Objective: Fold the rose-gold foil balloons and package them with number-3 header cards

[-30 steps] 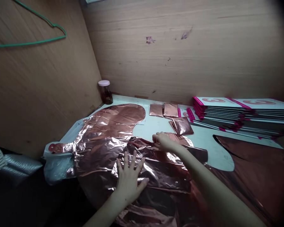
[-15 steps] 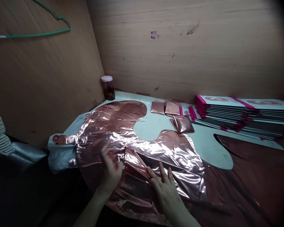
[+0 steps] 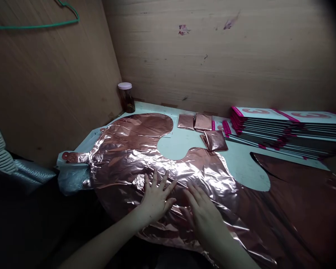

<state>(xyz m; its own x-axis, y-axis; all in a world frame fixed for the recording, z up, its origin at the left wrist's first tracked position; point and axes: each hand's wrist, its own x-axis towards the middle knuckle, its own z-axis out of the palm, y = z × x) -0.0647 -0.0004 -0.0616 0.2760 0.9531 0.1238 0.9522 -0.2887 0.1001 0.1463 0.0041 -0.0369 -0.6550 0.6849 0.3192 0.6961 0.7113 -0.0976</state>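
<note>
Wooden walls [image 3: 212, 71] back a pale tabletop [image 3: 170, 147] under a curved, shiny copper-pink foil sheet [image 3: 196, 164]. Splayed on its near half lies the left hand [image 3: 154, 200]; the outstretched right hand [image 3: 207, 215] is apart, just beside.

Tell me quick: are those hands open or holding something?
Left hand: open, fingers spread on the copper-coloured foil.
Right hand: open, at the foil; contact can't be told.
</note>
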